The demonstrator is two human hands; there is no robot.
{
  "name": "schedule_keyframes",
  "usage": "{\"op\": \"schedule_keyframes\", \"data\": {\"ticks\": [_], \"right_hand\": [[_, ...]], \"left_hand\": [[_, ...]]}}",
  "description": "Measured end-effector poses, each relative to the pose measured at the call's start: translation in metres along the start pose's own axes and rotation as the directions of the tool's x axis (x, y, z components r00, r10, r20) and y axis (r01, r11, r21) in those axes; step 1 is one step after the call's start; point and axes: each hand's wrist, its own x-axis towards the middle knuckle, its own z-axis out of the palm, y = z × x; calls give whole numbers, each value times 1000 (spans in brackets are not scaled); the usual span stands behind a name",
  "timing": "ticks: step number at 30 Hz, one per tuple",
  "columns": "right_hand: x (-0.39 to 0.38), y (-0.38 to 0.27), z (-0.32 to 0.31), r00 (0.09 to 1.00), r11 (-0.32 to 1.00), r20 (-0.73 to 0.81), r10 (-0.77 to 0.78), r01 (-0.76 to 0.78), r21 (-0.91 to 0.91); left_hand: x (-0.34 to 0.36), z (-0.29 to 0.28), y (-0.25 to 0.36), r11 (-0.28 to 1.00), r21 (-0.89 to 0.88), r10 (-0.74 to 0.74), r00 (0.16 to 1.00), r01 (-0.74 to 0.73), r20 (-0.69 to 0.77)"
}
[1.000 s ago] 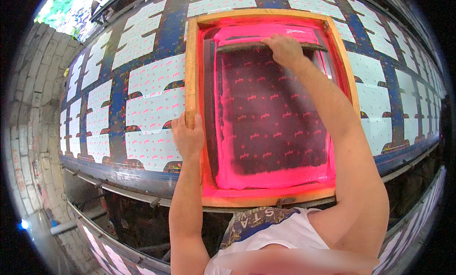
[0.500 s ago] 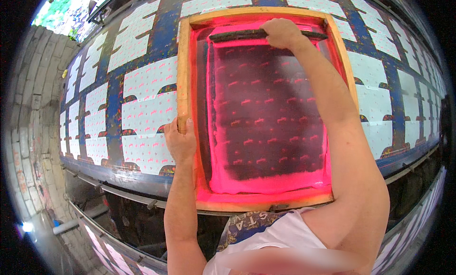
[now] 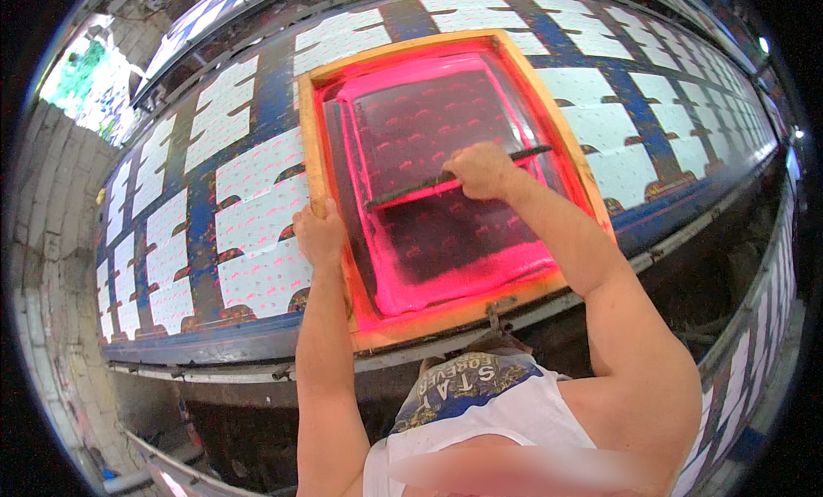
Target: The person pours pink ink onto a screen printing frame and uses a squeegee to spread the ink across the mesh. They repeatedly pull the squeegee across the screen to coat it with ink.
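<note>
A wooden screen-printing frame lies on the long table, its inner edges smeared with bright pink ink. Across the dark mesh, which shows rows of small pink marks, stretches a dark squeegee. My right hand is closed round the squeegee's middle, about halfway down the mesh. On the frame's left side rail, my left hand grips the wood, its fingers wrapped over the edge. Pink ink lies along the squeegee's near side and pools at the mesh's near end.
White cut pieces with small pink prints lie in rows on the blue, ink-spotted table, left of the frame. More white pieces lie to the right. A metal rail runs along the near edge. A brick wall stands at far left.
My right hand has drawn the squeegee from the mesh's far end toward me to about its middle. My left hand still holds the frame's left rail. The head view has tilted.
</note>
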Motion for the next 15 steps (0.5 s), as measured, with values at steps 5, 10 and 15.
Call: {"op": "schedule_keyframes", "data": {"ticks": [5,10,15], "right_hand": [[-84,-64,18,1000,1000,-6,10,-10,4],[-147,-113,33,999,1000,-35,21,-20,20],[-177,-132,42,997,1000,-73,4,-5,-22]], "left_hand": [[-2,8,-9,998,-1,67,998,-67,-18],[1,20,-20,987,75,149,988,-145,-42],[9,21,-21,944,179,274,960,-279,50]]}}
